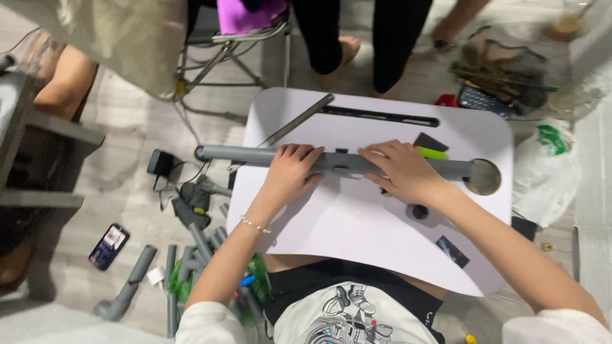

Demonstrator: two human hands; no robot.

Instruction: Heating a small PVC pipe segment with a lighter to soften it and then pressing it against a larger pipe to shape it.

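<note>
Head view shows us the white rounded lap table (357,236) bearing a long grey plastic tube (255,155) laid crosswise, which we press with our left hand (290,173) curled over it and right hand (400,173) spread flat on top.

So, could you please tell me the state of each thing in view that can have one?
Left hand: closed over the grey tube, palm down.
Right hand: laid flat over the tube.
Grey tube: lying crosswise on the lap table, left end overhanging.
White lap table: flat, round cup hole empty.
Metal rod: lying loose, diagonal.
Phone: on the floor, screen lit.
Spare grey tubes: scattered on the floor.
</note>
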